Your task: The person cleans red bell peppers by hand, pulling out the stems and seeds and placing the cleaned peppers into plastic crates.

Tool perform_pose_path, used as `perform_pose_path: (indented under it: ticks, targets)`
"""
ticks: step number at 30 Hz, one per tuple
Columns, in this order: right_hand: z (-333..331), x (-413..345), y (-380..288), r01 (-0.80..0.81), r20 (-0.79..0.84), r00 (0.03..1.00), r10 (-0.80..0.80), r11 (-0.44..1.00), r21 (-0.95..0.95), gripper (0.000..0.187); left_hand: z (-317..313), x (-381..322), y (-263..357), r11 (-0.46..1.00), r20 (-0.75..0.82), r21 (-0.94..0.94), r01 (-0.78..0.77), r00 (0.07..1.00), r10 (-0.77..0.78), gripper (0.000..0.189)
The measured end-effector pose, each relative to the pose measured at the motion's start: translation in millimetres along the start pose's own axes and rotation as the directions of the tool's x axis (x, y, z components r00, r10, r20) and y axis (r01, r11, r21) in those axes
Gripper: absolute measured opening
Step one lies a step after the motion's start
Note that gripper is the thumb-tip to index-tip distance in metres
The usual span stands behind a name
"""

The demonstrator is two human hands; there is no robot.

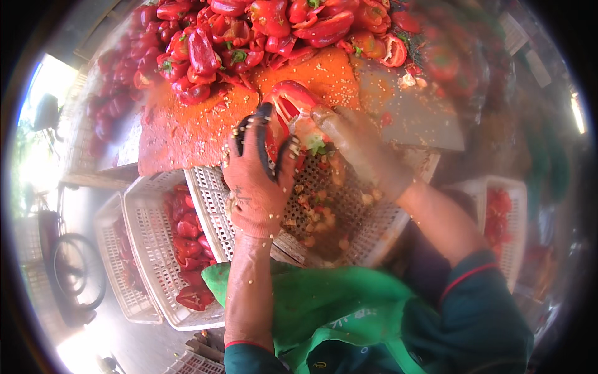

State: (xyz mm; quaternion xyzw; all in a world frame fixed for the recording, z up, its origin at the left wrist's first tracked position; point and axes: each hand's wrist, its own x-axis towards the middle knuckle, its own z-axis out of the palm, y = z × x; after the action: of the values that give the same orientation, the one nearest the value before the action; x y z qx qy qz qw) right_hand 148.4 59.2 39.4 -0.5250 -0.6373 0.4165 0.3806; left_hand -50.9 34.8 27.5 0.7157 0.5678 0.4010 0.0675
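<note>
A split red bell pepper [299,93] is held between my two hands above the near edge of the work surface. My left hand [257,173], in a reddish glove with black fingers, grips the pepper's left side; pale seeds stick to the glove. My right hand [348,133], blurred and apparently in a thin pale glove, holds the right side beside the pale core [306,128] and green stem [316,145]. My right fingertips are partly hidden. Below my hands, a white perforated crate [205,201] contains pepper cores and seeds.
A large pile of red peppers [201,51] covers the back of the surface. An orange-stained mat [187,135] is scattered with seeds. White crates [140,233] with pepper pieces [187,248] stand at left, and another crate [516,224] stands at right. A green apron [336,290] hangs before me.
</note>
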Motion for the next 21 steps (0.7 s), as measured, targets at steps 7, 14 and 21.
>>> perform_pose_path:
  ticks: [7,14,21]
  targets:
    - [12,5,12,0.174,-0.012,0.983,-0.184,0.945,-0.275,0.031,-6,2,18,0.958,0.27,0.258,-0.124,0.961,0.051,0.073]
    - [0,3,-8,0.274,0.138,0.955,-0.262,0.959,-0.074,0.035,0,-11,-12,0.847,0.311,-0.426,0.318,0.93,-0.193,0.068]
    - [6,17,20,-0.197,0.267,0.964,-0.013,0.639,0.744,0.041,1,-13,9,0.429,0.581,-0.676,0.599,0.792,-0.19,0.069]
